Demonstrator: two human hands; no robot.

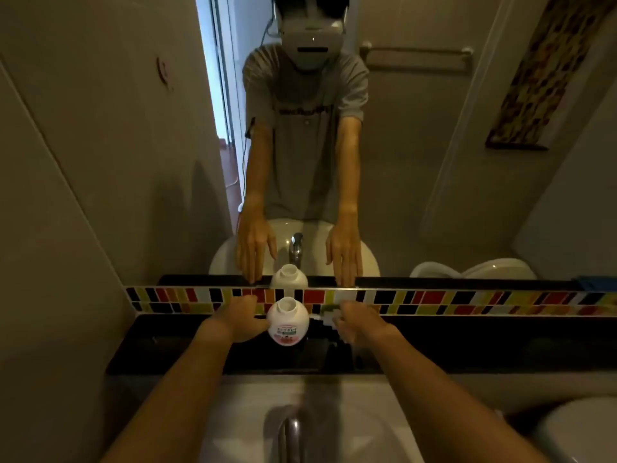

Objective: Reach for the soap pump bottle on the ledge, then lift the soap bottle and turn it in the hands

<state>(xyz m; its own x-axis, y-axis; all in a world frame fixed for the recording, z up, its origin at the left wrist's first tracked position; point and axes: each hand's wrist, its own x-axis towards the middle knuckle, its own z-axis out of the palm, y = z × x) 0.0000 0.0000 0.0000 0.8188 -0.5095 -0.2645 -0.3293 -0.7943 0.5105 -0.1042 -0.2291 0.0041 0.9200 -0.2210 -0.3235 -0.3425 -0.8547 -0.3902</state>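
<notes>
soap bottle (287, 324) | white, round, pink label | upright; uncapped | black ledge (467, 342)

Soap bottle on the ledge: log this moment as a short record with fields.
bottle: white soap bottle, upright, cap off, neck open
surface: black ledge below the mirror
left hand: left hand touches the bottle's side
right hand: right hand beside the bottle, apart from it, holding something white and blurred
foreground: tap over the white sink
</notes>
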